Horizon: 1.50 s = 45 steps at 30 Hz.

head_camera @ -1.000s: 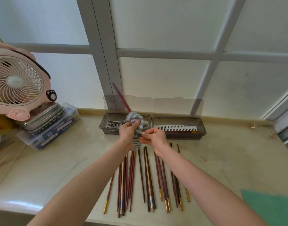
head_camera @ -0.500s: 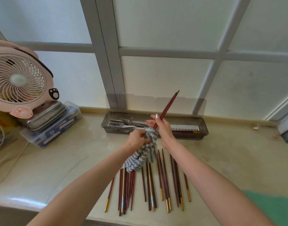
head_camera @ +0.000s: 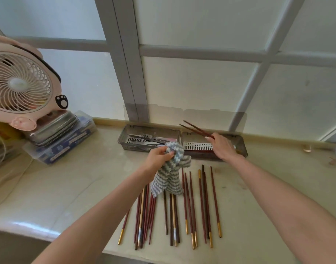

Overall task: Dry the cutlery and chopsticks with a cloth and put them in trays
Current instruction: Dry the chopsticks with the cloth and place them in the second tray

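My left hand (head_camera: 159,156) grips a grey-and-white zigzag cloth (head_camera: 170,174) that hangs down over the counter. My right hand (head_camera: 223,147) holds a pair of dark red chopsticks (head_camera: 196,129) above the right tray (head_camera: 241,142), their tips pointing up and left. That tray has a white slotted insert and a few chopsticks inside. The left tray (head_camera: 125,137) beside it holds metal cutlery (head_camera: 150,139). Several red-brown chopsticks with gold ends (head_camera: 182,210) lie in a loose row on the counter below the hands.
A pink desk fan (head_camera: 20,88) stands at the left on a metal tin and a clear plastic box (head_camera: 64,143). Frosted window panes rise directly behind the trays. A cable runs along the counter at the left. The counter's front edge is near my elbows.
My right hand has pulled the chopstick pair out of the cloth and carried it right, over the right tray. The cloth now hangs loose from my left hand.
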### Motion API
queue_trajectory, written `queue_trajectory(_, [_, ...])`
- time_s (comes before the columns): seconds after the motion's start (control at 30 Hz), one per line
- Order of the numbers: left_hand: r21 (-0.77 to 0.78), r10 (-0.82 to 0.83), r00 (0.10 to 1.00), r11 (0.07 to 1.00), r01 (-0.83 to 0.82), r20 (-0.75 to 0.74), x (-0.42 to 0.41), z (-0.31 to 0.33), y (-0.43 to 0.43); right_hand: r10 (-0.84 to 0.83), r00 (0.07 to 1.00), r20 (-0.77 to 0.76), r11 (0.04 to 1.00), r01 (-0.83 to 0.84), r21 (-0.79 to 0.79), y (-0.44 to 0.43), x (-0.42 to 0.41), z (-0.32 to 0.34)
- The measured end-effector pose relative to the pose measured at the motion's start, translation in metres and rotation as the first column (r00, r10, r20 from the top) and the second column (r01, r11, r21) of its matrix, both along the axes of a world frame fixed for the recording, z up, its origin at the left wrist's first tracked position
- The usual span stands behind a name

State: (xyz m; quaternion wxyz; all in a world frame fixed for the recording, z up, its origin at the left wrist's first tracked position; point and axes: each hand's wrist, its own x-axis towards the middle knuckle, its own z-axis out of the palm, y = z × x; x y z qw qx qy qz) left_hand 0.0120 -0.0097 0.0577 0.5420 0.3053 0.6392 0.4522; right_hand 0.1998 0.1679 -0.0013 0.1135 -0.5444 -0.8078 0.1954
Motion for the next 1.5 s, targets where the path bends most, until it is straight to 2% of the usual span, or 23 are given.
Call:
queue_trajectory(0.03, [-0.004,0.0,1.0,1.0,0.0,-0.009,-0.002,-0.001,-0.001,0.017,0.99,0.142,0.998,-0.026,0.064,0.009,0.01,-0.01])
queue_trajectory(0.1, [-0.02,0.017,1.0,1.0,-0.017,-0.024,-0.007,-0.004,-0.006,0.009,0.946,0.325,0.99,-0.054,0.128,0.022,0.023,-0.025])
queue_trajectory(0.23, [-0.047,0.131,0.99,0.99,-0.134,-0.061,-0.019,-0.015,-0.014,0.031,0.864,0.503,0.978,-0.129,0.161,0.039,0.028,-0.031])
queue_trajectory(0.3, [-0.055,0.166,0.981,0.984,-0.172,-0.1,-0.022,-0.019,-0.018,0.095,0.833,0.544,0.98,-0.174,0.095,0.045,0.023,-0.037])
queue_trajectory(0.37, [-0.059,0.18,0.977,0.98,-0.188,-0.118,-0.023,-0.019,-0.021,0.127,0.883,0.452,0.991,-0.096,-0.092,0.043,0.014,-0.049])
queue_trajectory(0.43, [-0.056,0.214,0.972,0.974,-0.22,-0.098,-0.024,-0.018,-0.022,0.059,0.965,0.256,0.94,0.032,-0.34,0.035,0.005,-0.057])
queue_trajectory(0.47, [-0.053,0.245,0.966,0.967,-0.249,-0.082,-0.025,-0.017,-0.022,0.048,0.979,0.199,0.92,0.034,-0.39,0.031,0.003,-0.06])
queue_trajectory(0.5, [-0.044,0.278,0.958,0.959,-0.281,-0.065,-0.026,-0.016,-0.021,0.051,0.984,0.17,0.927,0.017,-0.374,0.027,0.001,-0.061])
queue_trajectory(0.57, [-0.016,0.364,0.931,0.931,-0.365,-0.034,-0.027,-0.014,-0.02,0.058,0.986,0.154,0.983,-0.029,-0.184,0.019,-0.002,-0.058])
queue_trajectory(0.6, [0.004,0.424,0.905,0.905,-0.424,-0.025,-0.027,-0.013,-0.019,0.072,0.988,0.14,0.995,-0.061,-0.08,0.013,-0.004,-0.056])
queue_trajectory(0.67, [0.042,0.569,0.822,0.822,-0.568,-0.017,-0.03,-0.012,-0.019,0.115,0.991,0.063,0.993,-0.117,0.032,-0.003,-0.013,-0.052])
queue_trajectory(0.77, [0.103,0.738,0.673,0.674,-0.732,-0.041,-0.04,-0.014,-0.019,0.215,0.975,-0.06,0.974,-0.21,0.081,-0.037,-0.037,-0.055])
queue_trajectory(0.87, [0.192,0.804,0.581,0.594,-0.781,-0.128,-0.05,-0.012,-0.018,0.284,0.948,-0.147,0.958,-0.288,-0.009,-0.078,-0.061,-0.061])
queue_trajectory(1.03, [0.243,0.822,0.555,0.568,-0.786,-0.128,-0.064,-0.006,-0.022,0.334,0.938,-0.096,0.905,-0.347,-0.246,-0.13,-0.103,-0.066])
queue_trajectory(1.17, [0.222,0.827,0.547,0.562,-0.797,-0.13,-0.074,-0.005,-0.033,0.389,0.921,-0.036,0.876,-0.382,-0.294,-0.151,-0.126,-0.076])
queue_trajectory(1.23, [0.198,0.808,0.579,0.589,-0.784,-0.111,-0.078,-0.005,-0.041,0.326,0.945,0.0,0.91,-0.314,-0.27,-0.155,-0.134,-0.079])
queue_trajectory(1.33, [0.167,0.799,0.595,0.601,-0.782,-0.088,-0.082,-0.01,-0.054,0.121,0.99,0.078,0.964,-0.099,-0.248,-0.155,-0.143,-0.08])
queue_trajectory(1.5, [0.122,0.788,0.606,0.615,-0.779,-0.103,-0.089,-0.024,-0.072,-0.03,0.988,0.148,0.96,0.07,-0.272,-0.161,-0.152,-0.088])
